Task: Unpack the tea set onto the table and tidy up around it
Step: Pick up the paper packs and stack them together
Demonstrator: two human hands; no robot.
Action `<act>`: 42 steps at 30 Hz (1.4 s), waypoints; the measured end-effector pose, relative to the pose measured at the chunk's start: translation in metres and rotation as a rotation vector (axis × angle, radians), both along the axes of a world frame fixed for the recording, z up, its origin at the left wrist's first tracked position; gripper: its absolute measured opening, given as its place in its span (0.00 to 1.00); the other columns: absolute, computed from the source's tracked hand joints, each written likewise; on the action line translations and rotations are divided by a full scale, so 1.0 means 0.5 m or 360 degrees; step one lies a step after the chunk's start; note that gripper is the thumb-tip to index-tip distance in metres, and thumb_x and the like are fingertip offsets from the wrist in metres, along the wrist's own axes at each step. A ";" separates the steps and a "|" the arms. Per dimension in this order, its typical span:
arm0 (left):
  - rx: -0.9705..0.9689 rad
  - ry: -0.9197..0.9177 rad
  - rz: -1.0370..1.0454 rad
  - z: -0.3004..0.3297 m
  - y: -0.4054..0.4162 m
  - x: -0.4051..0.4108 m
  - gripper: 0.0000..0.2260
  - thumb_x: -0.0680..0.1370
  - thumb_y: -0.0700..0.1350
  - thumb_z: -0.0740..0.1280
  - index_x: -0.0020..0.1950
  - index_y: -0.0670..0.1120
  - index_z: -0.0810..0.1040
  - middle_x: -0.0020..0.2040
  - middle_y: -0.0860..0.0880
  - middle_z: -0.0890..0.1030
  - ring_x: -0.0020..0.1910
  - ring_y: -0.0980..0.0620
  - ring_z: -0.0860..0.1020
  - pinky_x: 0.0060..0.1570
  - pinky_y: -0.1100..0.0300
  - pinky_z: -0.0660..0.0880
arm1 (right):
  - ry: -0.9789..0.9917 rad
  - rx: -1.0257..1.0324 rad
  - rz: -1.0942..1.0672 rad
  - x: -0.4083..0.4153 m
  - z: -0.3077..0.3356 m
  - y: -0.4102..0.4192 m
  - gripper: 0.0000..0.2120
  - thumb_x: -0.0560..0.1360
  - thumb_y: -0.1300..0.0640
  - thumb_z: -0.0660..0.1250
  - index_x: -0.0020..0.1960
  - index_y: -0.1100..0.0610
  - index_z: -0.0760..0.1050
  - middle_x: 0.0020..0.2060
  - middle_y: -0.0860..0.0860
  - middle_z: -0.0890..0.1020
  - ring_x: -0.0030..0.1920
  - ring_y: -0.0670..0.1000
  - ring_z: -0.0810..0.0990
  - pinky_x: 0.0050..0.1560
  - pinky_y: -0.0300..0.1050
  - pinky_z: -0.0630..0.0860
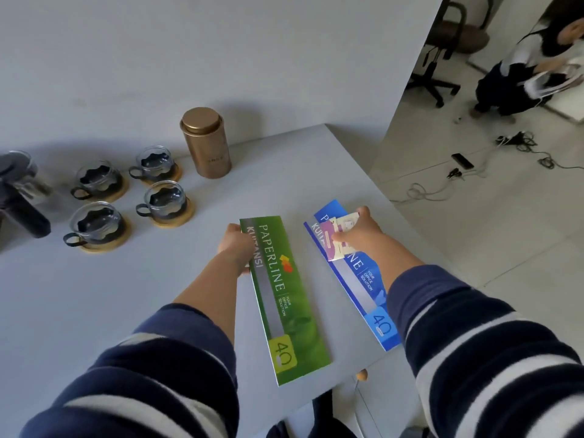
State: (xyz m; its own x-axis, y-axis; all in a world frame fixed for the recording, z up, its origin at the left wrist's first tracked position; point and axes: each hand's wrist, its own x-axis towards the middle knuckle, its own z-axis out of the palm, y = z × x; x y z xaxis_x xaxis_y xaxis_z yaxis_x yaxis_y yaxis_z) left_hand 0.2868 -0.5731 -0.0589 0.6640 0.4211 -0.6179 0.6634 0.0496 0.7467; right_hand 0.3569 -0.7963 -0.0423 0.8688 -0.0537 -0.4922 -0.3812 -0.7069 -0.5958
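Glass teacups (96, 178): four, each on a round wooden coaster (172, 218)
Teapot (19, 191): one
Gold tea tin (206, 143): one
Receipt books: two, one green (284, 298), one blue (354, 273)

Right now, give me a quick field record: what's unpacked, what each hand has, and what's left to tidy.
cups: four glass cups on wooden coasters, far left of table
teapot: teapot at left edge, blurred
tin: gold tin upright by the wall
left hand: left hand gripping the green booklet
right hand: right hand holding small cards over the blue booklet
left to tidy: both booklets and the cards
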 end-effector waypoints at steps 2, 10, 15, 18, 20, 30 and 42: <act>0.0023 -0.0069 -0.0019 0.012 -0.002 0.039 0.09 0.78 0.38 0.57 0.54 0.51 0.66 0.47 0.43 0.81 0.36 0.47 0.80 0.32 0.56 0.78 | 0.0001 0.0181 -0.0090 0.045 0.023 0.013 0.36 0.72 0.57 0.73 0.71 0.60 0.55 0.63 0.58 0.73 0.57 0.56 0.77 0.53 0.47 0.74; 0.0055 -0.0275 0.0170 0.038 -0.003 0.254 0.07 0.78 0.44 0.61 0.55 0.52 0.68 0.52 0.43 0.83 0.48 0.43 0.84 0.48 0.42 0.81 | 0.0104 0.0622 -0.0125 0.281 0.056 0.127 0.29 0.73 0.57 0.71 0.68 0.56 0.59 0.58 0.57 0.79 0.57 0.55 0.80 0.61 0.54 0.77; 0.0105 -0.0258 0.0342 0.017 0.018 0.402 0.09 0.78 0.48 0.65 0.53 0.49 0.66 0.54 0.43 0.81 0.51 0.43 0.82 0.52 0.45 0.80 | 0.0229 0.0666 -0.0005 0.402 0.010 0.197 0.28 0.75 0.62 0.67 0.69 0.58 0.56 0.56 0.58 0.79 0.56 0.57 0.81 0.60 0.55 0.77; 0.0105 -0.0256 0.0453 0.000 0.035 0.470 0.10 0.78 0.47 0.66 0.54 0.47 0.67 0.55 0.44 0.79 0.52 0.44 0.81 0.53 0.46 0.80 | 0.0181 0.0643 0.0017 0.475 -0.030 0.239 0.36 0.67 0.59 0.70 0.70 0.55 0.57 0.60 0.57 0.76 0.55 0.58 0.80 0.57 0.57 0.79; 0.0082 -0.0255 0.0481 -0.014 0.046 0.500 0.11 0.77 0.47 0.67 0.55 0.46 0.69 0.55 0.44 0.81 0.53 0.44 0.81 0.54 0.46 0.80 | 0.0087 0.0571 0.0035 0.510 -0.051 0.267 0.34 0.66 0.59 0.70 0.69 0.55 0.62 0.61 0.56 0.75 0.55 0.58 0.80 0.51 0.52 0.80; 0.0135 -0.0233 0.0467 -0.020 0.052 0.564 0.11 0.75 0.44 0.63 0.48 0.39 0.81 0.49 0.37 0.82 0.43 0.44 0.77 0.52 0.49 0.77 | -0.0222 0.0356 0.0221 0.543 -0.098 0.319 0.18 0.65 0.54 0.78 0.53 0.56 0.80 0.49 0.55 0.85 0.47 0.56 0.84 0.48 0.53 0.82; 0.0264 -0.0197 0.0596 0.001 0.031 0.552 0.13 0.77 0.48 0.60 0.50 0.40 0.79 0.50 0.42 0.82 0.41 0.46 0.77 0.41 0.58 0.73 | -0.0464 0.0245 0.0218 0.551 -0.083 0.356 0.14 0.72 0.49 0.71 0.55 0.54 0.79 0.54 0.53 0.82 0.52 0.54 0.80 0.43 0.43 0.72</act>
